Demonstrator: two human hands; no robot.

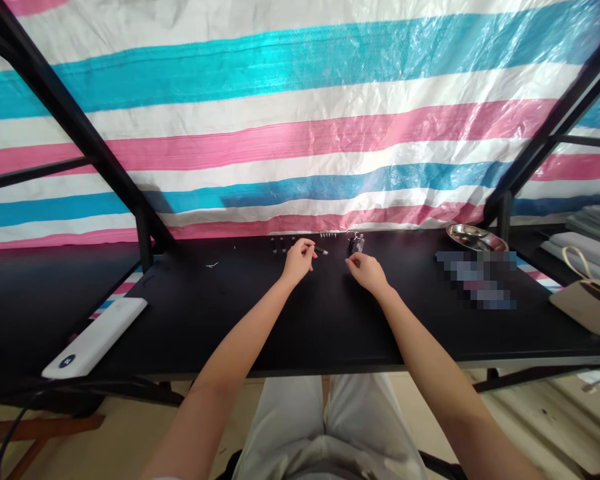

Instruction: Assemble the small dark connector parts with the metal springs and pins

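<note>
My left hand [298, 263] is closed over the black table [320, 320], its fingers pinching a short dark pen-like piece [321, 251] with a pale tip that points right. To the right, my right hand [369, 272] has thumb and fingertips drawn together; whether anything is between them is hidden. Just beyond those fingertips lies a small cluster of clear and dark parts [359, 244]. Several small dark pieces [282, 245] stand in a row behind my left hand. Near the back edge, several tiny silvery pieces [329, 235] form another row.
A shiny metal dish [475, 237] is at the back right, with a pixelated patch before it. A long white device [95, 337] lies at the left edge. Thin pale scraps [212, 265] lie left of my hands. A beige pouch [587, 307] sits far right. Striped sheeting [300, 120] hangs behind.
</note>
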